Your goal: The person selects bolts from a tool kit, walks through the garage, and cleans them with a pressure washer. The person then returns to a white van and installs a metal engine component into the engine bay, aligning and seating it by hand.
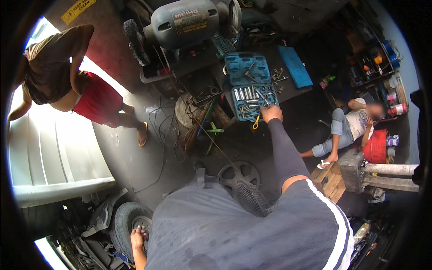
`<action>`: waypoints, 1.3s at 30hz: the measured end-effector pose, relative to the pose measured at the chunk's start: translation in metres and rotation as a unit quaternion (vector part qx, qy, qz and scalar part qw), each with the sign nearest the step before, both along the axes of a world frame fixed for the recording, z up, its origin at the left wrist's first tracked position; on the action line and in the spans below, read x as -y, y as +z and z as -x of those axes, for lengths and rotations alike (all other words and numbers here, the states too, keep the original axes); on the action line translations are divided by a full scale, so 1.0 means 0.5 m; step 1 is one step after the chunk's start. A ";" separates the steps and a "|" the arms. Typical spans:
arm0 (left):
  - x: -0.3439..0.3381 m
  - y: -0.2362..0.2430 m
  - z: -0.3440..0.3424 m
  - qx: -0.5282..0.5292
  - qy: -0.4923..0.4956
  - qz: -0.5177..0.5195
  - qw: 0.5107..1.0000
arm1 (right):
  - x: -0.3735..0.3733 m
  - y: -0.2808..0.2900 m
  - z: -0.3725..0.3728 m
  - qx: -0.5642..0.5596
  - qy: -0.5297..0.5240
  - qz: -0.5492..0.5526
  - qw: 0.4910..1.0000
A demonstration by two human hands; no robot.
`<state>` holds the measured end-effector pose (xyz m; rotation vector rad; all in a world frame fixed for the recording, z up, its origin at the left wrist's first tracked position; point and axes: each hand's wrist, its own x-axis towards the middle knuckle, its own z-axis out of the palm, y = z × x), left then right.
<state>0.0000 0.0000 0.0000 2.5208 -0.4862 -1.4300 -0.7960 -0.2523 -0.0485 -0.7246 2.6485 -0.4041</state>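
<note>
Workshop seen from my head-mounted view, clock positions taken about its centre. The grey floor [135, 168], crossed by loose cables [162, 135], occupies the middle; a dark tabletop [290, 93] extends towards one o'clock. A pale ribbed panel [58, 150] stands at nine, with a person in red shorts [100, 100] at ten; a second person [355, 123] sits at three beside a red drum [376, 146]. At one o'clock lies the open blue tool case [236, 60], its lid towards twelve and its tray towards six. The long axis of the opened case runs almost twelve to six, turned slightly towards eleven and five; in the tray, silver sockets [243, 93] form a row from nine to three. A yellow ring-ended piece [256, 123] projects below the tray towards six, and a flat blue slab [295, 66] lies just beyond scattered metal parts [280, 77]. My right hand [272, 114], at two o'clock, is at the tray's right side, fingers bent; I cannot tell whether they grip anything. My left hand [138, 237], at seven, is before a tyre [122, 227], fingers loosely curled, their contents indistinct to me. Lettering marks the grey bench grinder [182, 33] near half past eleven, above a dark label; a yellow sign [78, 11] with dark print lies between ten and eleven.
</note>
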 end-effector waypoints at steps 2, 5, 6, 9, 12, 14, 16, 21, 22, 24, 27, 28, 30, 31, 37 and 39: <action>-0.005 0.004 0.014 -0.003 -0.018 -0.004 1.000 | -0.022 -0.011 -0.007 -0.002 -0.002 -0.007 1.000; 0.039 0.004 0.015 0.005 -0.063 -0.010 0.998 | 0.014 -0.048 -0.010 0.013 -0.006 -0.007 1.000; 0.035 0.008 0.018 0.000 -0.061 -0.014 0.998 | 0.001 -0.053 -0.003 0.030 -0.011 0.003 0.999; 0.058 -0.007 0.012 0.027 -0.079 -0.017 0.996 | 0.016 -0.078 0.010 0.049 -0.056 0.041 0.996; 0.073 -0.019 0.004 -0.015 -0.051 0.022 0.998 | 0.014 -0.104 0.025 0.010 -0.068 0.098 0.993; 0.076 -0.019 0.005 -0.003 -0.060 0.031 0.998 | 0.009 -0.122 0.037 -0.011 -0.088 0.126 0.988; 0.075 -0.015 0.007 -0.005 -0.061 0.027 0.998 | 0.011 -0.137 0.053 0.020 -0.109 0.138 0.984; 0.068 -0.012 0.006 -0.013 -0.071 0.017 0.997 | 0.007 -0.147 0.082 0.331 -0.179 0.248 0.893; 0.065 -0.013 0.006 -0.012 -0.071 0.016 0.997 | 0.011 -0.147 0.083 0.373 -0.211 0.268 0.863; 0.063 -0.016 0.005 -0.008 -0.067 0.014 0.998 | 0.010 -0.140 0.093 0.476 -0.216 0.278 0.806; 0.057 -0.018 0.005 -0.006 -0.060 0.010 0.998 | 0.010 -0.122 0.101 0.574 -0.233 0.281 0.733; 0.057 -0.019 0.004 -0.008 -0.059 0.010 0.998 | 0.011 -0.117 0.100 0.586 -0.258 0.292 0.710; 0.056 -0.020 0.004 -0.010 -0.059 0.010 0.998 | 0.008 -0.107 0.101 0.594 -0.289 0.307 0.685; 0.056 -0.021 0.004 -0.010 -0.060 0.010 0.998 | 0.008 -0.105 0.101 0.592 -0.294 0.312 0.683; 0.063 -0.020 0.012 -0.015 -0.059 0.014 0.998 | 0.009 -0.120 0.094 0.465 -0.271 0.355 0.764; 0.065 -0.018 0.015 -0.018 -0.062 0.015 0.998 | 0.006 -0.124 0.089 0.381 -0.231 0.348 0.825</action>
